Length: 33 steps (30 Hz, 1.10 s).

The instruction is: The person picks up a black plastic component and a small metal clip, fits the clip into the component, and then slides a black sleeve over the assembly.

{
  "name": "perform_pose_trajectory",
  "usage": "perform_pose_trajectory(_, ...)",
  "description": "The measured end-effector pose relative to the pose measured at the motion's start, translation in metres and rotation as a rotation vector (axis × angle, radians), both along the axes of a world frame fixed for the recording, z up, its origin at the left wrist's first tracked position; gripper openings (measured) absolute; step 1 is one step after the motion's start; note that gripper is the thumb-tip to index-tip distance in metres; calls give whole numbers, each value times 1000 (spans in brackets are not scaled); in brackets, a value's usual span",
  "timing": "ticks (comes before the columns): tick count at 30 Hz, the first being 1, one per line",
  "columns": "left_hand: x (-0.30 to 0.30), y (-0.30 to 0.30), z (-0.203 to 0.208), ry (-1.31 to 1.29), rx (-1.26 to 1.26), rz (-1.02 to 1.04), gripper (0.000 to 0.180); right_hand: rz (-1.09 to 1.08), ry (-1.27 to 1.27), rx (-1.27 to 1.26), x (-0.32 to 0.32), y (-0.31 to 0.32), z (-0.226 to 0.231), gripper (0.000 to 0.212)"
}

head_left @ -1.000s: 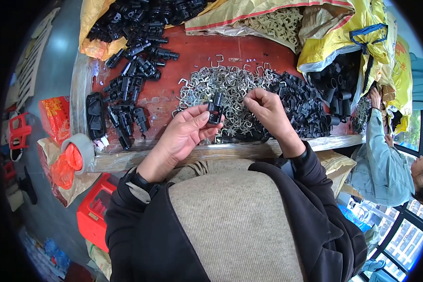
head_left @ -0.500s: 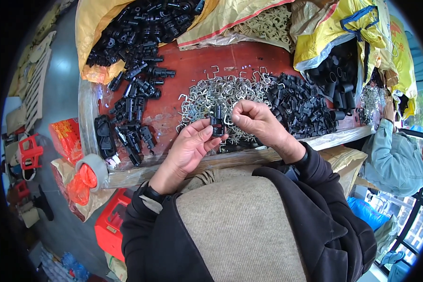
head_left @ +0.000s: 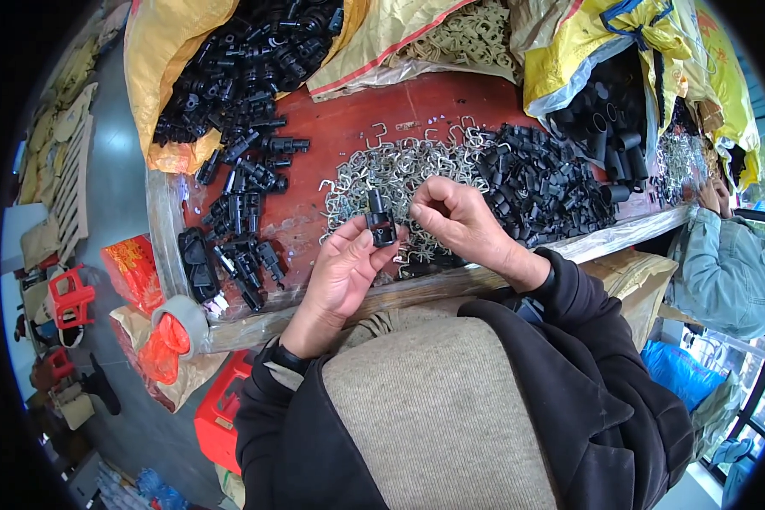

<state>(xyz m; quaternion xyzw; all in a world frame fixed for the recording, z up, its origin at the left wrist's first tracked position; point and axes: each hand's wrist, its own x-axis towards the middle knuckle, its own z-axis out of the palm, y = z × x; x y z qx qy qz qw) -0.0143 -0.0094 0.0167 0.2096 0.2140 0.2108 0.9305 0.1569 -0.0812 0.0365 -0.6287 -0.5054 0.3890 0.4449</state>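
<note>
In my left hand [head_left: 345,276] is a black plastic fitting [head_left: 381,223], a narrow stem above a wider open ring, held upright between thumb and fingers. Just to its right, my right hand [head_left: 466,225] is closed in a pinch, apart from the fitting; whatever its fingertips hold is too small to make out. Behind both hands spreads a heap of bent silver metal hooks [head_left: 365,180]. Short black plastic pieces [head_left: 552,183] are piled to the right of it. More black fittings [head_left: 251,178] lie in a trail on the left of the red tabletop [head_left: 319,127].
Open sacks stand along the back: an orange-yellow one [head_left: 174,51] of black fittings, one with beige clips [head_left: 463,47], and a yellow one [head_left: 561,72] with black tubes. A tape roll [head_left: 197,323] hangs by the left corner. A red stool [head_left: 217,416] and a co-worker's sleeve [head_left: 714,246] flank me.
The fitting in my left hand has turned so its ring faces me more and its stem leans slightly left. My right hand stays pinched beside it. The view has shifted slightly.
</note>
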Motion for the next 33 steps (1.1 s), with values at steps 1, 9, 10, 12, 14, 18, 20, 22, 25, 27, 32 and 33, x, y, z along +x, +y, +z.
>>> perform_pose_trajectory(1, 1, 0, 1, -22, 40, 33, 27, -2, 1, 0, 0, 0, -1, 16)
perform_pose_trajectory(9, -2, 1, -1, -74, 57, 3, 30, 47, 427, -1, -6, 1, 1, 14)
perform_pose_trajectory(10, -2, 1, -2, -74, 55, 8, 30, 55, 411, 29, -6, 1, -3, 14)
perform_pose_trajectory(12, -2, 1, -4, -110, 12, -30, 30, 73, 379, 87, -7, 2, -8, 14)
perform_pose_trajectory(14, -3, 1, -6, -129, -11, -42, 30, 99, 324, 120, -7, 2, -9, 14)
perform_pose_trajectory(18, -5, 1, -8, -144, -52, -46, 29, 138, 239, 160, -7, 1, -12, 14)
perform_pose_trajectory(20, -5, 1, -7, -154, -83, -49, 28, 122, 288, 101, -7, -1, -16, 14)
perform_pose_trajectory(22, -6, 0, -6, -161, -98, -48, 28, 126, 268, 118, -7, -2, -17, 14)
perform_pose_trajectory(25, -5, -1, -3, -132, -92, -42, 28, 128, 232, 154, -8, -3, -14, 13)
perform_pose_trajectory(27, -6, 0, -3, -109, -94, -50, 27, 101, 57, 181, -6, -2, -5, 12)
perform_pose_trajectory(32, -6, -1, -3, -38, -91, -59, 25, 172, -255, 405, -9, 6, 11, 12)
perform_pose_trajectory(33, -6, -1, -3, -26, -88, -54, 24, 173, -254, 402, -10, 6, 12, 12)
